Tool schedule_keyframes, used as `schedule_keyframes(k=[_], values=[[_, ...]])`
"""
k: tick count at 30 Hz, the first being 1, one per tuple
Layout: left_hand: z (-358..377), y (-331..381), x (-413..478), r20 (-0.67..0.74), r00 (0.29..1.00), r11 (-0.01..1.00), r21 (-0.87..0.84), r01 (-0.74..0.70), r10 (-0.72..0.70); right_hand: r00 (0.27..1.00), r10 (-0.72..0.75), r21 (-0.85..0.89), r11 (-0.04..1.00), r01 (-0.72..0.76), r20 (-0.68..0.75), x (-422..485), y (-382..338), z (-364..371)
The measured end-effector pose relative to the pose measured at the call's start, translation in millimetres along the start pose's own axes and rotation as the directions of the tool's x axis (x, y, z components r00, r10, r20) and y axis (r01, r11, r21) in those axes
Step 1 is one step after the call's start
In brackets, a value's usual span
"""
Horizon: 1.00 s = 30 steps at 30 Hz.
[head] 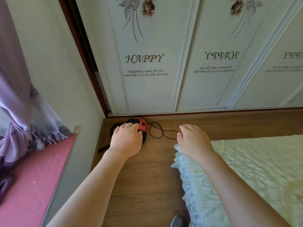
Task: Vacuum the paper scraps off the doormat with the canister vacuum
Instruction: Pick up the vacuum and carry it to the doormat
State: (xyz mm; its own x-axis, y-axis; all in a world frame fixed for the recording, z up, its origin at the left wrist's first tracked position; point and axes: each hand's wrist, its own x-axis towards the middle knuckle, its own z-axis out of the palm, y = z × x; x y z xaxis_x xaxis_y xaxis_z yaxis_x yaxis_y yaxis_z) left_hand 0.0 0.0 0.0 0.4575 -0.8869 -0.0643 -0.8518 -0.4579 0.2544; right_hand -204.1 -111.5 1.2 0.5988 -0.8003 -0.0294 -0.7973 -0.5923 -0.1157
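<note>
A small red and black canister vacuum (142,124) sits on the wooden floor against the base of the wardrobe, in the corner. Its black cord (158,130) lies in loops on the floor to its right. My left hand (127,139) reaches out above the vacuum with fingers relaxed and covers most of it; whether it touches the vacuum I cannot tell. My right hand (194,141) hovers over the floor to the right, fingers loosely bent, holding nothing. No doormat and no paper scraps are in view.
White sliding wardrobe doors (147,66) stand straight ahead. A bed with a pale ruffled cover (246,169) fills the right. A pink window ledge (32,185) and purple curtain (18,112) are on the left. A narrow strip of wooden floor (144,185) runs between them. A grey shoe (177,221) shows at the bottom.
</note>
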Motion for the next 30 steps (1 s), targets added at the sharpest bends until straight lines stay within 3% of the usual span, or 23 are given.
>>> schedule_keyframes(k=[14, 30], values=[[19.3, 86.3, 61.6, 0.027, 0.992, 0.992, 0.005, 0.122, -0.122, 0.992, -0.122, -0.03, 0.992, 0.123, 0.023, 67.6, 104.2, -1.1], [20.5, 59.8, 159.5, 0.05, 0.991, 0.992, -0.006, 0.128, -0.128, 0.992, -0.108, -0.053, 0.992, 0.111, 0.066, 167.9, 93.0, 4.0]])
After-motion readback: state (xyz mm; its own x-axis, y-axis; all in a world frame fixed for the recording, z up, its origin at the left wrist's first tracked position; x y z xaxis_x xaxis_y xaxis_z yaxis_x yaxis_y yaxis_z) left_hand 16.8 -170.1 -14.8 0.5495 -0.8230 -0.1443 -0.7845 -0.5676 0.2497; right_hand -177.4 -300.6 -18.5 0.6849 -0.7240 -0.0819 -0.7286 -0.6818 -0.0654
